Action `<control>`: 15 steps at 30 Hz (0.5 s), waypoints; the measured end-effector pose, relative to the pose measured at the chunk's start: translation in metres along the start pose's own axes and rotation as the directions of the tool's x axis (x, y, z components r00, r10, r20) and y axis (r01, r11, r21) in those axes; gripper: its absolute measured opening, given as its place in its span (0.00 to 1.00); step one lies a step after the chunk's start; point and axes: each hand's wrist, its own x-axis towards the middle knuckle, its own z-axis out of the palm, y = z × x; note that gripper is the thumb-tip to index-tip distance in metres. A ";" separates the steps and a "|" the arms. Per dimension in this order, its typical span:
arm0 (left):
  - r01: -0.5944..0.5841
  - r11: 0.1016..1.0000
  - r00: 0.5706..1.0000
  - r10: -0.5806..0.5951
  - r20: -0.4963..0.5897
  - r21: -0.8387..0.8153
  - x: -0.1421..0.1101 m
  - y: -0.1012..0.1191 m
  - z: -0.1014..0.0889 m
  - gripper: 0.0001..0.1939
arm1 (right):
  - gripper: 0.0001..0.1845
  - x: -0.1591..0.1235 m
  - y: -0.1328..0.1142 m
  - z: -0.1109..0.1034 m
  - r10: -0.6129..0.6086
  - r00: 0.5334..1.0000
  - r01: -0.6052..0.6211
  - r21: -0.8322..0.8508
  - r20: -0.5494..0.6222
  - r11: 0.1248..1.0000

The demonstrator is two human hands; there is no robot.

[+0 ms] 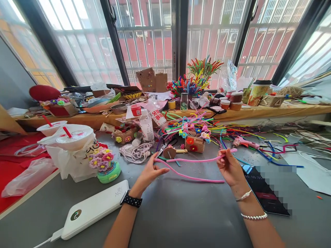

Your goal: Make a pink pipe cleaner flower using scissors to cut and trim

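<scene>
My left hand (pixel 151 171) pinches the bent end of a long pink pipe cleaner (pixel 192 160) just above the grey table (pixel 181 213). My right hand (pixel 229 166) pinches the same pipe cleaner near its other end, fingers closed on it. The pipe cleaner is folded into a narrow V: one strand runs between my hands, the other trails lower toward the right. A black watch sits on my left wrist, and bead bracelets circle my right wrist.
A white power bank (pixel 95 208) lies at the near left, a phone (pixel 263 193) at the right. Behind are a flower pot craft (pixel 106 165), pearl beads (pixel 136 152), scissors (pixel 165 146), a pink glue gun (pixel 244 142), loose pipe cleaners (pixel 207 125) and lidded cups (pixel 73 136).
</scene>
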 end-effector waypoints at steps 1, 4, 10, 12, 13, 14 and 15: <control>-0.078 0.997 0.994 0.076 -0.076 -0.020 0.000 0.003 -0.002 0.39 | 0.13 -0.001 0.002 0.001 0.008 1.000 -0.008 -0.020 0.014 1.000; -0.259 0.965 0.960 0.253 -0.117 -0.046 -0.001 0.011 -0.004 0.32 | 0.12 -0.003 0.009 0.002 0.042 0.997 -0.039 -0.050 0.061 0.998; -0.294 0.944 0.925 0.242 0.292 0.150 -0.008 0.009 0.014 0.17 | 0.12 -0.009 0.020 0.006 0.108 0.986 -0.090 -0.142 0.124 0.986; -0.314 0.916 0.915 0.222 0.336 0.251 -0.008 0.007 0.017 0.14 | 0.12 -0.009 0.019 0.006 0.104 0.987 -0.087 -0.138 0.122 0.987; -0.317 0.904 0.914 0.210 0.347 0.288 -0.008 0.006 0.017 0.14 | 0.12 -0.009 0.018 0.006 0.092 0.990 -0.078 -0.127 0.108 0.989; -0.313 0.896 0.915 0.197 0.351 0.314 -0.008 0.005 0.016 0.14 | 0.12 -0.008 0.017 0.006 0.081 0.993 -0.070 -0.115 0.091 0.991; -0.301 0.896 0.919 0.181 0.349 0.327 -0.007 0.004 0.015 0.14 | 0.11 -0.007 0.016 0.006 0.071 0.995 -0.064 -0.102 0.074 0.993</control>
